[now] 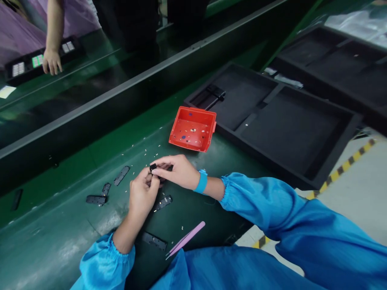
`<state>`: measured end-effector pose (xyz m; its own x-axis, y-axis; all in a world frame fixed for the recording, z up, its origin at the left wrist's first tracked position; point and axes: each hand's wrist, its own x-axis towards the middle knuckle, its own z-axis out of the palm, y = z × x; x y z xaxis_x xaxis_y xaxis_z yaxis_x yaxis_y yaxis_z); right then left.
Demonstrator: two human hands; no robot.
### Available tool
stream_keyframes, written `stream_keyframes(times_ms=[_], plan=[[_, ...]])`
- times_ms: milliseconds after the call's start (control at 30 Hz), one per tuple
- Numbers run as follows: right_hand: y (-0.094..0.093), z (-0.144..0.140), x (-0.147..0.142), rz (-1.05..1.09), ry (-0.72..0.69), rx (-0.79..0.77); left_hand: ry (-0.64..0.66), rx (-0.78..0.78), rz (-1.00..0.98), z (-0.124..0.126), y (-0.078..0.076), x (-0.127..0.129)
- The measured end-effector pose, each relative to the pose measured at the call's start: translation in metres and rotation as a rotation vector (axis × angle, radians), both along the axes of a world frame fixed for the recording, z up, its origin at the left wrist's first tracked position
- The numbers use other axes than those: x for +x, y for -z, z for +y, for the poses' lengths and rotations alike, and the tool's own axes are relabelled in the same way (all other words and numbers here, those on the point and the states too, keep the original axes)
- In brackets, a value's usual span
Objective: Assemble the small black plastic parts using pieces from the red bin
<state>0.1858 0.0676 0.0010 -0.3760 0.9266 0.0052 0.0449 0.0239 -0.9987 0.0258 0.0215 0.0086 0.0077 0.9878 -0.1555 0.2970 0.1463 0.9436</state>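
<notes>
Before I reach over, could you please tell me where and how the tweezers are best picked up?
I'd pinch the tweezers by their pink middle, right hand coming from above and the right: the broad end points up and right in the view, while the thin tips lie near the blue clothing.

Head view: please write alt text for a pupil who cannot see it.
A person's left hand and right hand hold a small black part over a green table. Beyond them sits a red bin with small bits inside; pink tweezers lie nearer. At the picture's upper left is a co-worker's hand.
</notes>
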Motion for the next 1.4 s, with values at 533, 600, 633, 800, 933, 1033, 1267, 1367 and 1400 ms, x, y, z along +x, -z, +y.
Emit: stream_keyframes(times_ms=[533, 600, 633, 800, 933, 1033, 1267, 1367, 1400], plan=[[-0.006, -0.003, 0.0, -0.196, 0.049, 0.108, 0.022, 0.175, 0.348, -0.005, -0.005, 0.005], [-0.004, -0.004, -0.001, -0.183, 0.056, 0.109, 0.024, 0.198, 0.397, -0.005, -0.005, 0.005], [-0.004, -0.004, -0.002, -0.177, 0.061, 0.108, 0.025, 0.213, 0.431, -0.005, -0.005, 0.005], [-0.005, -0.009, -0.004, -0.275, 0.104, 0.184, 0.025, 0.265, 0.563, -0.005, -0.004, 0.004], [-0.003, -0.004, 0.002, -0.194, 0.156, 0.194, -0.013, 0.082, 0.181, -0.003, -0.002, 0.002], [0.0, 0.002, 0.006, -0.091, 0.259, 0.241, -0.017, -0.086, -0.146, 0.001, 0.001, 0.002], [-0.003, 0.0, 0.001, -0.051, 0.038, 0.22, 0.063, -0.023, -0.224, 0.004, 0.001, 0.003], [-0.003, 0.0, 0.0, -0.028, 0.006, 0.091, 0.08, -0.033, -0.215, 0.004, 0.0, 0.003], [-0.002, 0.0, 0.0, -0.019, 0.014, 0.05, 0.088, -0.027, -0.199, 0.003, 0.0, 0.003]])
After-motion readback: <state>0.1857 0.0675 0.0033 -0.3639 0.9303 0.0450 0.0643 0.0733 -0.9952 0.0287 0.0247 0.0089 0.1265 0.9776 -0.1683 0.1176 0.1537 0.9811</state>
